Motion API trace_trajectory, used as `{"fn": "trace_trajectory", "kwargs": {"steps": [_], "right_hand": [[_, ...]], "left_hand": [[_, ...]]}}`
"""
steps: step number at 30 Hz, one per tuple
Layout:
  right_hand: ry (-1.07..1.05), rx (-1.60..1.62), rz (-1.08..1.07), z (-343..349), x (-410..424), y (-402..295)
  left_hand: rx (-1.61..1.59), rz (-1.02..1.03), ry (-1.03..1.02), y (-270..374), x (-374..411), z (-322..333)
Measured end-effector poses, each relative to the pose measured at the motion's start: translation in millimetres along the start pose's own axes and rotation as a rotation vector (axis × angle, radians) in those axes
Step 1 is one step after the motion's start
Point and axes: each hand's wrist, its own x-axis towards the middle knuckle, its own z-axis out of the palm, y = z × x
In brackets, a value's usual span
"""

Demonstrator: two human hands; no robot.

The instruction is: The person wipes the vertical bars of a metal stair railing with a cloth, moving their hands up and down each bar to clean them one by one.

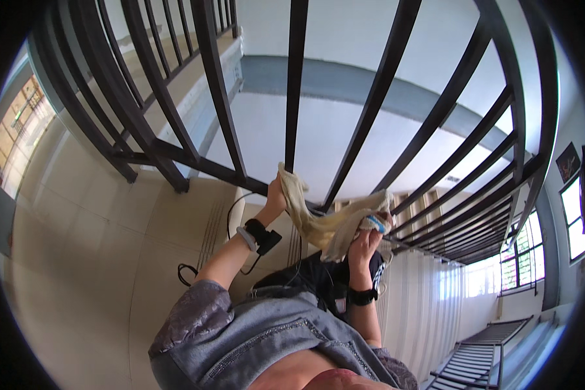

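Note:
A cream-coloured cloth (317, 219) with a blue patch hangs between my two hands at the foot of a dark metal stair railing (292, 87). My left hand (275, 197) grips one end of it beside the lower rail (209, 167); the cloth hides part of the fingers. With my right hand (365, 246) I hold the bunched other end, near the balusters to the right. Between the hands the fabric sags in front of the lower rail and covers a stretch of it. Each wrist wears a black band, and a black cable runs from the left one.
The staircase (419, 302) drops away to the right, below the railing. A tiled landing (87, 243) spreads out on the left. Thin black cable (187, 273) loops near my left forearm. Beyond the balusters stands a white wall with a grey-blue band (312, 75). Windows (521, 258) are at the far right.

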Motion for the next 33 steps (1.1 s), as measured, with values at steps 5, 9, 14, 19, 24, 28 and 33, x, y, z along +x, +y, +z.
{"fn": "trace_trajectory", "kwargs": {"steps": [5, 9, 14, 19, 24, 28, 33], "right_hand": [[-0.030, -0.091, 0.126, -12.5, -3.1, 18.4], [-0.036, -0.247, -0.027, -21.5, -6.4, 36.6], [-0.142, -0.005, 0.305, -10.2, -12.7, 40.9], [-0.482, -0.415, 0.164, 39.4, -12.5, 74.6], [-0.590, -0.708, -0.103, 122.3, -26.9, 136.8], [-0.784, -1.016, -0.158, 90.3, -38.9, 172.9], [-0.708, -0.948, -0.224, 31.9, -39.8, 177.5]], "left_hand": [[1.097, 0.294, 0.088, 39.2, -22.8, 28.1], [1.089, 0.102, 0.063, 63.4, -34.0, 24.2], [0.470, -0.005, 0.274, 83.2, -53.2, -12.3], [0.328, 0.324, 0.571, 145.5, -84.1, -26.3], [0.587, 0.417, 0.584, 182.1, -71.9, -48.1], [0.609, 0.309, 0.443, 175.3, -59.1, -44.6], [1.030, 0.228, 0.295, 107.1, -33.7, -50.3]]}}
